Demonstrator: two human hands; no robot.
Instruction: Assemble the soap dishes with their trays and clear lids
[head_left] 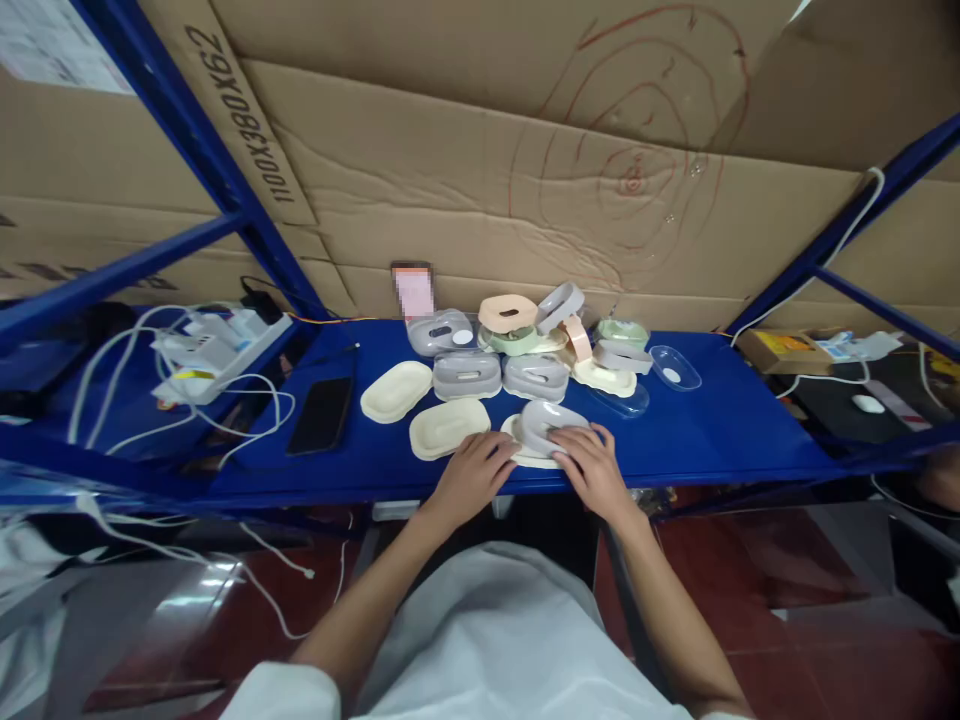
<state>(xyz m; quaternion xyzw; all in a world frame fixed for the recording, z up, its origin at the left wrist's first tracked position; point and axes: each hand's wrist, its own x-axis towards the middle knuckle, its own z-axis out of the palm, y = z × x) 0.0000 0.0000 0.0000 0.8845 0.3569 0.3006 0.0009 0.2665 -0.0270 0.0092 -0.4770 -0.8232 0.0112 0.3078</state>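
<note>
- A grey oval plastic tray [551, 420] sits on top of a cream oval plastic dish [525, 455] at the front edge of the blue metal shelf [720, 420], between the two hands.
- The right hand [592, 465] lies on the near right side of the grey tray, fingers curled over its rim and touching it.
- The left hand [474, 472] rests with its fingers loosely bent at the left edge of the cream dish; whether it grips the dish I cannot tell.
- Just beyond the left hand lies a second cream oval dish [448, 428], and farther to that hand's left a third one [396, 390].
- Past the fingertips of both hands stands a cluster of grey oval trays [499, 375] with peach, green and cream pieces stacked behind them.
- Beyond and to the right of the right hand lies a clear oval plastic lid [675, 367].
- Well to the left of the left hand a black phone [321, 414] lies flat on the shelf, with a white power strip [217, 350] and white cables farther out.
- Brown cardboard sheets [487, 170] form the wall behind the shelf.
</note>
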